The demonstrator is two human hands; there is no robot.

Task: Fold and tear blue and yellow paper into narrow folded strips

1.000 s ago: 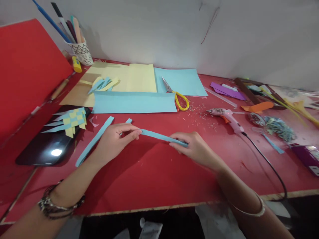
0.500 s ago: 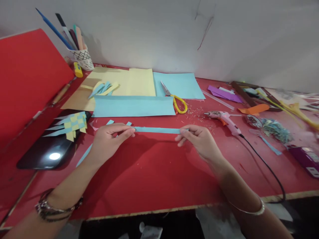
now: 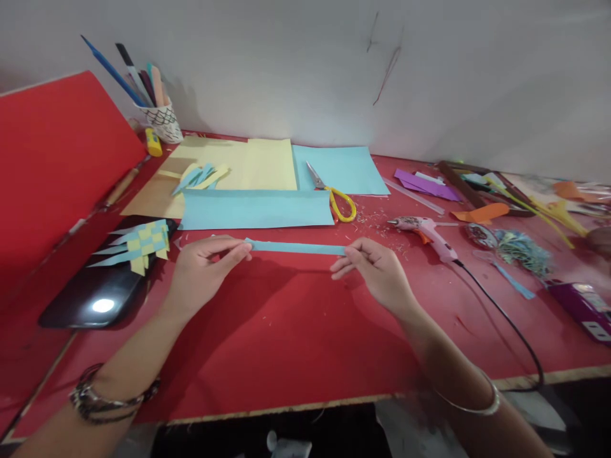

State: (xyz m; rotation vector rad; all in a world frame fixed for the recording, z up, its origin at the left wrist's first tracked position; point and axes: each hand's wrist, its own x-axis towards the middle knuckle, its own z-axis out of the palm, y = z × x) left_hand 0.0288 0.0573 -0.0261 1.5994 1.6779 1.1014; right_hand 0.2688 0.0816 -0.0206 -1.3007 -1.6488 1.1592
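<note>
A narrow blue paper strip (image 3: 298,248) stretches level between my two hands, above the red table (image 3: 286,343). My left hand (image 3: 205,270) pinches its left end between thumb and forefinger. At the other end, my right hand (image 3: 375,270) pinches the strip the same way, its lower fingers loosely curled. Beyond the strip lies a folded blue paper sheet (image 3: 258,210). Scissors with yellow handles (image 3: 342,205) rest against that sheet's right end. Left of my left hand, a woven piece of blue and yellow paper strips (image 3: 147,242) sits on a glossy black device (image 3: 95,299).
A pink glue gun (image 3: 424,232) with a black cord lies to the right. Yellow paper sheets (image 3: 270,162) and cut strips (image 3: 200,177) are at the back, beside a patterned pen cup (image 3: 165,124). A purple object (image 3: 580,305) and a yarn bundle (image 3: 522,251) occupy the far right.
The view has shifted slightly, so the table items appear a little lower. My left hand has moved slightly left, and more of the strip shows between my hands. Both pinches remain.
</note>
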